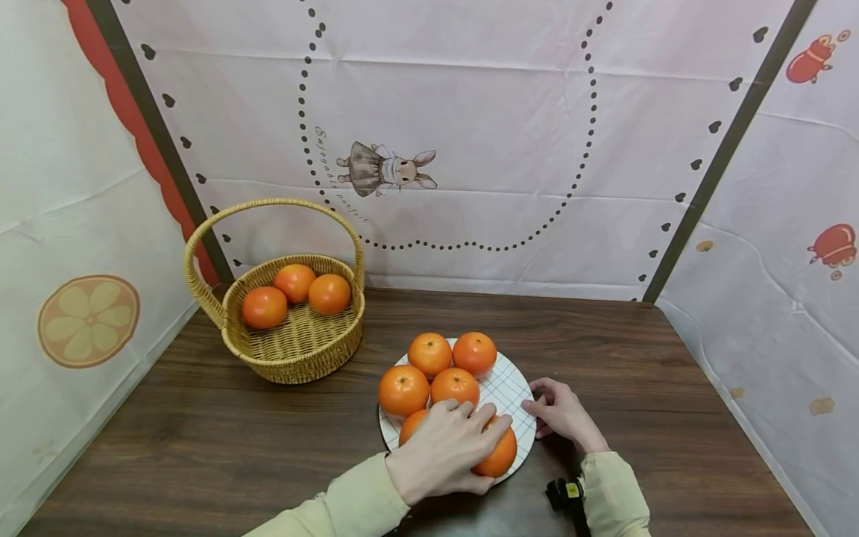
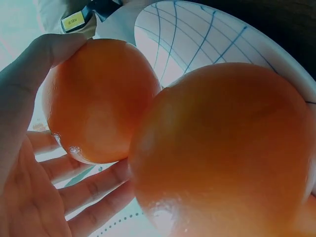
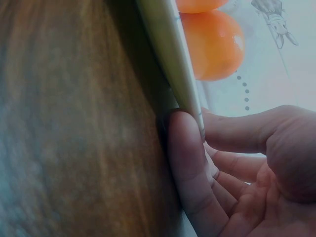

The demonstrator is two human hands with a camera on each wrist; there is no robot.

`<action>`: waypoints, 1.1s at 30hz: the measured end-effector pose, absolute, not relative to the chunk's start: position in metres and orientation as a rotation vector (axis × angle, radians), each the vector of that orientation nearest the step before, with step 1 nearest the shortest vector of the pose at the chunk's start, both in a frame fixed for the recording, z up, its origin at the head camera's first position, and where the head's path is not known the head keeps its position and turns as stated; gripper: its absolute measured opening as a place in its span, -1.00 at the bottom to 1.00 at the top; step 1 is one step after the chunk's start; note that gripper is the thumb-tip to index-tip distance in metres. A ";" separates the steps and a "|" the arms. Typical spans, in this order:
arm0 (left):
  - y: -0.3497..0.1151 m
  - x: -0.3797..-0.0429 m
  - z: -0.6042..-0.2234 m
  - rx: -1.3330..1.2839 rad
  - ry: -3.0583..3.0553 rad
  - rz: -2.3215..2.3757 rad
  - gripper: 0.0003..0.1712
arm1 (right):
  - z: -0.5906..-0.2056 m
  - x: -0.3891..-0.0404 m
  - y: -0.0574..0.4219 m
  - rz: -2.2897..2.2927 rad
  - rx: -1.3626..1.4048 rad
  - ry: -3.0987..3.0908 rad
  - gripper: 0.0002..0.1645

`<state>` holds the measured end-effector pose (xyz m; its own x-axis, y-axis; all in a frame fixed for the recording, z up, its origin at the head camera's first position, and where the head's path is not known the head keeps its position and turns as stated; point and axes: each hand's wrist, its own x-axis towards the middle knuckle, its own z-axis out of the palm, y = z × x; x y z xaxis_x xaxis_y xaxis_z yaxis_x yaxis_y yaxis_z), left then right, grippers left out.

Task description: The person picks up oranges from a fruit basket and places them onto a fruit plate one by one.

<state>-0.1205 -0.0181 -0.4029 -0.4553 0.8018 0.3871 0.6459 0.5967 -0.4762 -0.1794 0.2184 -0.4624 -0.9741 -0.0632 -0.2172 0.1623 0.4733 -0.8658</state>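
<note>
A round white plate (image 1: pixel 513 385) with a thin grid pattern bears several oranges. My left hand (image 1: pixel 443 447) reaches over its near side and holds an orange (image 1: pixel 499 453) at the near right. In the left wrist view, thumb and fingers lie around that orange (image 2: pixel 101 101), and a second orange (image 2: pixel 222 148) sits beside it, close to the camera. Part of another orange (image 1: pixel 411 425) shows behind my left hand. At the plate's right edge my right hand (image 1: pixel 564 412) pinches the rim (image 3: pixel 190 84) between thumb and finger.
A wicker basket (image 1: pixel 295 367) with a tall arched handle stands at the back left, holding three oranges. All of it is on a dark wooden table (image 1: pixel 604 335). Printed cloth (image 1: pixel 470 149) hangs behind and along both sides.
</note>
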 end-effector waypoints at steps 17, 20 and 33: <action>-0.017 -0.121 -0.411 -1.138 -2.266 0.408 -0.22 | -0.462 -0.180 0.218 -1.504 0.086 2.495 -0.58; -0.017 -0.121 -0.412 -1.138 -2.270 0.418 -0.23 | -0.462 -0.180 0.218 -1.502 0.086 2.495 -0.58; -0.016 -0.124 -0.416 -1.146 -2.319 0.442 -0.26 | -0.462 -0.180 0.218 -1.502 0.092 2.495 -0.57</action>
